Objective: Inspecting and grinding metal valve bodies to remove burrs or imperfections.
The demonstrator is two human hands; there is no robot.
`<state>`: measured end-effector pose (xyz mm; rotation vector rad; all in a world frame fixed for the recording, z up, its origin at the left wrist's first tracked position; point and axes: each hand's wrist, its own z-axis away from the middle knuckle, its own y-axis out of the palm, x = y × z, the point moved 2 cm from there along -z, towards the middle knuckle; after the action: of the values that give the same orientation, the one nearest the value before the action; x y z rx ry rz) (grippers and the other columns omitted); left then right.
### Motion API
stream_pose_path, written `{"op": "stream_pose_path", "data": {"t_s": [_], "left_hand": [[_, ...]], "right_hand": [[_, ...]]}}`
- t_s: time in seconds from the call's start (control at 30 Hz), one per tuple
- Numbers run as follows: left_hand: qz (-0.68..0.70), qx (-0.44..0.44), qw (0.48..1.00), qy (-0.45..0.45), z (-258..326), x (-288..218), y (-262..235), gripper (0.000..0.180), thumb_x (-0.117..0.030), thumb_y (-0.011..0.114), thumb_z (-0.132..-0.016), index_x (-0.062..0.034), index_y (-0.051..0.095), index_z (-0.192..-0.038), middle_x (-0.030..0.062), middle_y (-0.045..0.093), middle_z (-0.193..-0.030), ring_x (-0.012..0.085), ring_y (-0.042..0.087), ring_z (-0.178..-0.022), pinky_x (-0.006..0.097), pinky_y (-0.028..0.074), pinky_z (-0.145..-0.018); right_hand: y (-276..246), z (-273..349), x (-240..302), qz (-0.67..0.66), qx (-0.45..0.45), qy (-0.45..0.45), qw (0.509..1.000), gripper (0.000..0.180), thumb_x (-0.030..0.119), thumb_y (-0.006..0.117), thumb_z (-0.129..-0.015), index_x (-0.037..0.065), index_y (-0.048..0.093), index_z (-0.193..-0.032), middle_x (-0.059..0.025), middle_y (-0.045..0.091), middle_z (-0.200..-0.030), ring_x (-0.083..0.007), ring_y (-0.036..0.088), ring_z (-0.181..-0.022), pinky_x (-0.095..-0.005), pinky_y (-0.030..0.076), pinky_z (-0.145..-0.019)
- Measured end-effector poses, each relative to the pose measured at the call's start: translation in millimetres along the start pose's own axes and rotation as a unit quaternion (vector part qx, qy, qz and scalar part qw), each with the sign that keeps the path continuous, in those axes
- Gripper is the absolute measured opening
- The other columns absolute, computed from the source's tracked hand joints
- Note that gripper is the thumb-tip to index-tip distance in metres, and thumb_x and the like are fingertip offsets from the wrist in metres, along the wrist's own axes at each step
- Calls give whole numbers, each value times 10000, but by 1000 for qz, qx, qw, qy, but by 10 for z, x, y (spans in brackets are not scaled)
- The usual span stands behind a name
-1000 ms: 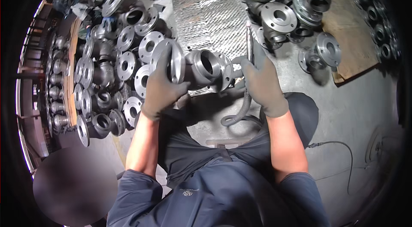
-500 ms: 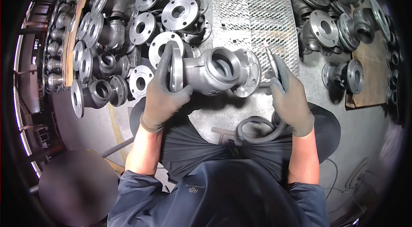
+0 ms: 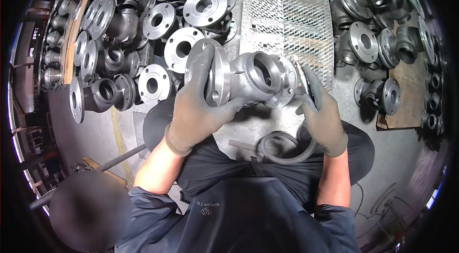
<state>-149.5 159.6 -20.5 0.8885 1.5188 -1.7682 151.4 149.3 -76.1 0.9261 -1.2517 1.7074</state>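
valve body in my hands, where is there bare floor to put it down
The perforated metal grating between the two heaps is bare. So is the grey floor right of your right hand. The left pile of flanged castings and the right pile are crowded.

Bright, even overhead light fills the centre of the frame and throws pale glare off the machined flange faces [image 3: 204, 7] at upper left and the perforated metal grating [image 3: 287, 14] at top centre. Shadows stay soft and short. The fisheye bends straight edges, the rim falls into black vignette, and the lower left holds a dark, blurred patch.
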Motion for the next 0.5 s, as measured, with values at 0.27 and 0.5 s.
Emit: {"op": "stream_pose_path", "data": {"t_s": [0.27,0.5], "left_hand": [[-38,23,999,32,-6,-101,100,1321,-200,1017,-763,54,241,-1801,296,360,-1836,356,368,-1715,427,339,-1364],[-192,50,947,253,47,26,144,1301,-204,1004,-700,137,297,-1738,317,696,-1333,514,693,-1177,506,570,-1041]], "right_hand": [[-118,25,-180,58,-9,-40,997,694,-73,563,-1034,14,504,-1720,-144,751,-1374,-117,674,-874,-308,594,-837],[-87,100,-546,88,-15,-24,996,626,-55,591,-1051,-9,540,-1674,-160,785,-1322,-131,731,-905,-322,612,-843]]}}
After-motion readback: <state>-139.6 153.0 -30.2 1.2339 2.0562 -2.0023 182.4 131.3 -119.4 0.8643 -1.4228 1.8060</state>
